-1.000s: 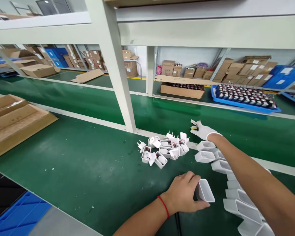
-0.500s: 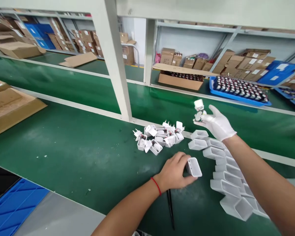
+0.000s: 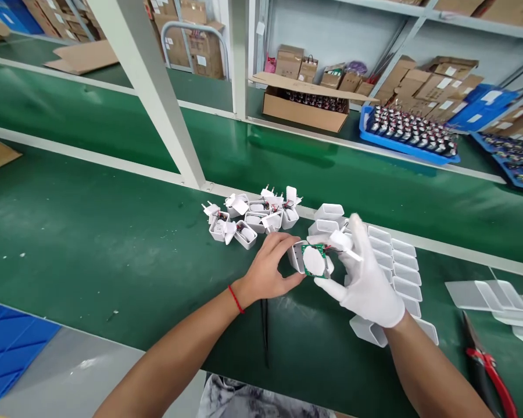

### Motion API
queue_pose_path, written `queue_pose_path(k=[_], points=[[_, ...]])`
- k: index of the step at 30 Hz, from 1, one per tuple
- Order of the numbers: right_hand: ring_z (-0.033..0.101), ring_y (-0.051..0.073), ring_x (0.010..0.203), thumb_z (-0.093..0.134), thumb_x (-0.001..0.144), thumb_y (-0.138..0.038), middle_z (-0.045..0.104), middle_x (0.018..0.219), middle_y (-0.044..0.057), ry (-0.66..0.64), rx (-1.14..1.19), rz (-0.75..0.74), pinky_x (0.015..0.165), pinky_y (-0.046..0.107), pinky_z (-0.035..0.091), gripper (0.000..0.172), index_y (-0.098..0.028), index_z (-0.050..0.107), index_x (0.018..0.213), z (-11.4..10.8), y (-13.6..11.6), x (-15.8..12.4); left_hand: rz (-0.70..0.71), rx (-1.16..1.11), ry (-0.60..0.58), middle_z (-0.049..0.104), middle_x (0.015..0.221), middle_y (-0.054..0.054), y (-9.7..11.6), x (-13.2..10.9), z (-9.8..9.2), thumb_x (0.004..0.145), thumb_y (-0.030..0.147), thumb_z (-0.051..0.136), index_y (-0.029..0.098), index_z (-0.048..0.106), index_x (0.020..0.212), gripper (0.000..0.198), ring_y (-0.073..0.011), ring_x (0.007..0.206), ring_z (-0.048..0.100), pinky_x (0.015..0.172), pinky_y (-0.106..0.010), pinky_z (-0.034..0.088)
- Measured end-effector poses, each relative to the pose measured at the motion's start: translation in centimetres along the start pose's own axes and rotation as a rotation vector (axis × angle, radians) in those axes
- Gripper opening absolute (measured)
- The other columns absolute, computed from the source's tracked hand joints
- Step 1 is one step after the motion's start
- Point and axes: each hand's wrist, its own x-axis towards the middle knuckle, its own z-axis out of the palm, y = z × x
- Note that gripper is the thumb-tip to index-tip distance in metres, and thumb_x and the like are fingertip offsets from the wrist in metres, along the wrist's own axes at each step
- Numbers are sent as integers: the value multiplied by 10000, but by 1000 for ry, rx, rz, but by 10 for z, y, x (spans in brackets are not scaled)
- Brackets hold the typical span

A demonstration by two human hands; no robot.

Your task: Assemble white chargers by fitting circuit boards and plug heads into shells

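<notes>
My bare left hand (image 3: pixel 272 267) is closed around a white plastic housing (image 3: pixel 297 257), its open end turned to the right. In my gloved right hand (image 3: pixel 364 278), thumb and fingers hold a green circuit board (image 3: pixel 314 260) that carries a round white disc. The board's left edge is at the mouth of the housing; how far inside it reaches I cannot tell. A white plug cap (image 3: pixel 340 240) hangs on wires from the board, against the right fingers. Behind my left hand stands a cluster of filled housings (image 3: pixel 255 219) with plug caps beside them.
Rows of white housings (image 3: pixel 406 273) stand right of and behind my right hand. Black tweezers (image 3: pixel 265 334) lie near the front edge. Red-handled pliers (image 3: pixel 483 360) and clear plastic pieces (image 3: pixel 479 295) are at the right. A blue tray (image 3: pixel 409 136) of parts sits on the far bench.
My right hand has come down and left, bringing the circuit board from above the far rail to the housing's mouth. My left hand still holds the housing. The view has shifted right and down.
</notes>
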Motion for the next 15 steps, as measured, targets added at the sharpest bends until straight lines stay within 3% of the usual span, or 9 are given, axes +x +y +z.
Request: queue_pose_path(k=[5, 11, 15], points=[[590, 262, 1207, 599, 886, -223, 607, 1250, 91, -66, -36, -8, 1031, 489, 506, 1012, -300, -126, 1588, 3, 1, -5, 21, -34, -63, 553, 1238, -133, -1, -1, 0, 809, 281, 690, 211, 468, 1337, 577, -290, 1185, 582, 995, -459, 528], [578, 245, 1222, 573, 916, -199, 578, 1322, 81, -84, 5, -57, 1056, 483, 490, 950, -345, -84, 1587, 0, 3, -1, 20, -105, -47, 564, 1211, -122, 0, 0, 1, 827, 304, 706, 218, 487, 1339, 563, -257, 1122, 602, 888, -399, 581], [587, 238, 1211, 597, 911, -207, 585, 1322, 83, -79, 23, -51, 1054, 470, 484, 966, -347, -79, 1586, 1, 8, -2, 36, -123, -31, 567, 1208, -126, 1, 2, -1, 818, 280, 730, 198, 512, 1327, 559, -251, 1135, 597, 941, -403, 563]])
